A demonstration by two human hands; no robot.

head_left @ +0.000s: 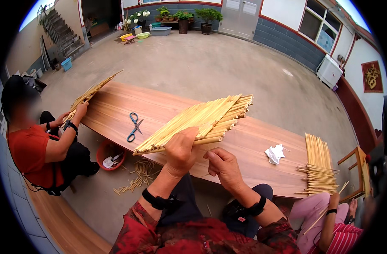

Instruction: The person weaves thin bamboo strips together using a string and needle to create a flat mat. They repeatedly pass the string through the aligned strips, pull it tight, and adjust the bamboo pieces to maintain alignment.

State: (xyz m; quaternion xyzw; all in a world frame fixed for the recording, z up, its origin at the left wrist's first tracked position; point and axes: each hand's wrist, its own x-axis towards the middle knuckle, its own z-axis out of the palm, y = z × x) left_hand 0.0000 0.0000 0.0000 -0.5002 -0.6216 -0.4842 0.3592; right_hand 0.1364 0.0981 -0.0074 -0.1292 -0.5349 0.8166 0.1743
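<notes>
a panel of yellow stalks point(193, 118) is at the centre of the frame, over the brown table point(265, 148). the left hand point(181, 149) pinches its lower edge; the right hand point(224, 167), just below, has its fingers curled in, and i cannot tell if they pinch anything. scissors point(137, 126) lie left of the panel, a crumpled white tissue point(275, 155) to its right. more stalks point(318, 148) lie farther right. below the scissors is a red basin point(101, 155); at far left, a person in red point(30, 146) holds a bundle point(94, 89).
</notes>
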